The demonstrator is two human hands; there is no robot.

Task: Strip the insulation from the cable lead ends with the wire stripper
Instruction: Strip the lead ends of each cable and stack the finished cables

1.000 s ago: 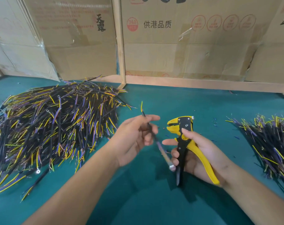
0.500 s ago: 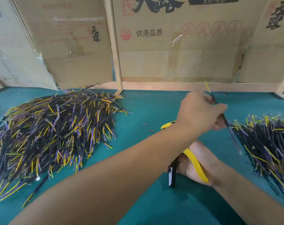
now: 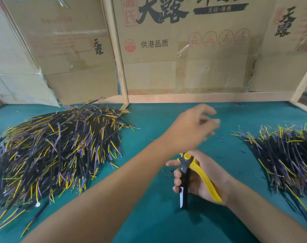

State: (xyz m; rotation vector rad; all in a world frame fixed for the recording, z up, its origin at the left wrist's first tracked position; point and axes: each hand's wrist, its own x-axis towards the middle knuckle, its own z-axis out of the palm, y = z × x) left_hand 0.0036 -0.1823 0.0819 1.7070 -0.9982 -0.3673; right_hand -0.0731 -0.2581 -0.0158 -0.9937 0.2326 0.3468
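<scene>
— Cables (image 3: 58, 155) lay heaped on the left of the green bench (image 3: 149, 221), a second pile (image 3: 286, 158) on the right. How would one lead have handled?

— Light and limp, by my judgement: thin black sheathing with yellow and purple cores, some ending in small ring terminals. I would have pinched a lead on the black sheath just behind the coloured ends, so the tip stayed stiff enough to feed.

— And the wire stripper (image 3: 189, 174)?

— It sat upright in the right hand (image 3: 201, 179), whose grip was wrapped round the yellow and black handles. Its head was hidden behind the left forearm, so I could not tell how the jaws stood.

— The other grip?

— The left hand (image 3: 189, 127) hovered between the two piles, fingers loosely spread, blurred, holding nothing.

— Any writing?

— The cardboard boxes (image 3: 184, 50) behind the bench bore large brushed characters "天露", plus "供港品质", "无抗·原色", and a red "360" roundel. The stripper's yellow badge was too small to read.
</scene>
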